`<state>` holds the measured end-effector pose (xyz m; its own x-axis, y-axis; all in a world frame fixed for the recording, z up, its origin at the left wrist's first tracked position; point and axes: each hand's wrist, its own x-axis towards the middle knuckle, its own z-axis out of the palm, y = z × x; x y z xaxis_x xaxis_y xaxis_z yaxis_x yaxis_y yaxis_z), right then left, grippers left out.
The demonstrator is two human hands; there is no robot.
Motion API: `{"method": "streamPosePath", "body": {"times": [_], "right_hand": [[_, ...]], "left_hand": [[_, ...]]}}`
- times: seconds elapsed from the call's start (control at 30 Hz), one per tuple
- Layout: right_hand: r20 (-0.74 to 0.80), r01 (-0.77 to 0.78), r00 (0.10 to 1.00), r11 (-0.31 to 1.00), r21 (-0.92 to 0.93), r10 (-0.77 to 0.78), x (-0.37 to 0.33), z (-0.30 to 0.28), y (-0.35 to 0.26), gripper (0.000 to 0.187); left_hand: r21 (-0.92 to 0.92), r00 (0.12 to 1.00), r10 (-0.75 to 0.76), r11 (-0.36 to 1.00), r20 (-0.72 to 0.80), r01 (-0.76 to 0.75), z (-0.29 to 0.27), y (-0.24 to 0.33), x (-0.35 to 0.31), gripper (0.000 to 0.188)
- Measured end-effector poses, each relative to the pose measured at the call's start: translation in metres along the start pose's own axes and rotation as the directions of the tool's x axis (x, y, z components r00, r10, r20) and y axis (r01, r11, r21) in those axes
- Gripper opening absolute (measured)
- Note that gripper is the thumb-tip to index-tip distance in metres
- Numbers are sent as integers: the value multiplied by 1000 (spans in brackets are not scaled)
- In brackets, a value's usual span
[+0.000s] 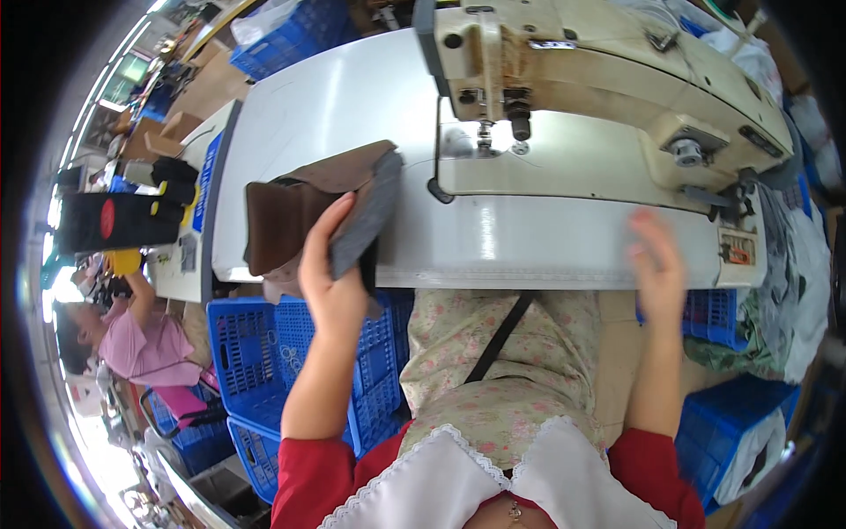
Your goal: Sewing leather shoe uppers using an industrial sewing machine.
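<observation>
My left hand (pixel 337 286) grips a folded brown piece (pixel 291 216) with a grey, fabric-like side (pixel 366 216), at the left part of the white sewing table. It looks like leather or coated cloth, and its far part rests on or just above the tabletop. My right hand (pixel 654 256) hovers at the table's front edge on the right, blurred by motion, its fingers apart with nothing in them. Between and beyond the hands stands a cream sewing machine (pixel 608 62), its needle and presser foot (pixel 485 137) over the bed.
Blue plastic crates (pixel 242 353) stand below the table at left; another blue crate (pixel 731 432) is at lower right. Grey and white plastic bags (pixel 780 282) lie right of the table. Another person in a pink top (pixel 150 344) sits at a machine further left.
</observation>
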<state>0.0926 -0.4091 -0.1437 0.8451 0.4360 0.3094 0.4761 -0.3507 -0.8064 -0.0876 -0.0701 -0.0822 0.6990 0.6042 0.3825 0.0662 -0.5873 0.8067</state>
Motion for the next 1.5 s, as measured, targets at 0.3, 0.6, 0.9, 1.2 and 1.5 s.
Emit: {"method": "streamPosePath", "body": {"times": [0.3,0.6,0.9,1.2,1.5], "right_hand": [[463,-328,885,630,704,-56,21,177,-146,43],[473,-194,858,726,660,-201,51,164,-144,33],[694,-413,715,751,516,-83,68,144,-112,29],[125,264,964,796,-544,-234,84,147,-22,48],[158,323,946,782,-534,-283,60,159,-45,41]], "left_hand": [[334,948,221,897,227,-289,35,-8,-35,83],[495,836,243,712,491,-497,-58,100,30,83],[244,773,-138,969,620,-23,-31,26,55,44],[60,821,-167,985,547,160,-43,-5,20,46],[-10,798,-95,992,595,125,-40,-8,19,45]]}}
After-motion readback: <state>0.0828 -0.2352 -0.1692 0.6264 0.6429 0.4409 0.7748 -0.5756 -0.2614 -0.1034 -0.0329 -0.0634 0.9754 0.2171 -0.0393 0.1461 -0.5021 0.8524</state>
